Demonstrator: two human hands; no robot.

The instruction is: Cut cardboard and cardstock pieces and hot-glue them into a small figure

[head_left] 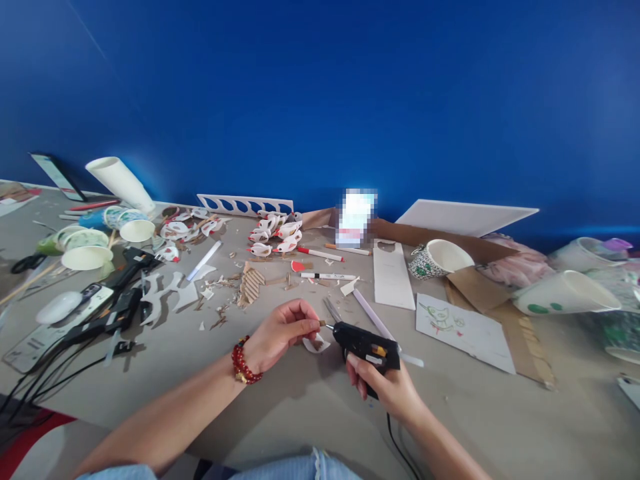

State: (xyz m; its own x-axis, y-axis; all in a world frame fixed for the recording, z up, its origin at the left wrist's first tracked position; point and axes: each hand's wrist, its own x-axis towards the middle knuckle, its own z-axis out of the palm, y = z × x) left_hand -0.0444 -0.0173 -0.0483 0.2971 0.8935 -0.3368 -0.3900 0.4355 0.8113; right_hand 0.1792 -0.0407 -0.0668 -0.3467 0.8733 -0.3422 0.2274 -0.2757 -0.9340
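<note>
My right hand (383, 387) is wrapped round the grip of a black hot glue gun (363, 343), whose cord runs down toward the table's front edge. Between thumb and forefinger, my left hand (287, 330) pinches a small brown piece (322, 323) that looks like cardboard. The metal nozzle points at that piece, close to or touching it; I cannot tell which. Just below my left fingertips lies a small white cutout (316, 343) with brown on it. Scissors (331, 310) lie partly hidden behind the glue gun.
White bird-shaped cutouts (274, 233) with red marks cluster at the back. Markers (327, 276), corrugated cardboard scraps (251, 285) and a white stick (373, 313) lie ahead. Paper cups (447, 257) and a bird drawing (463, 330) are right. A power strip (30, 347) with cables sits left.
</note>
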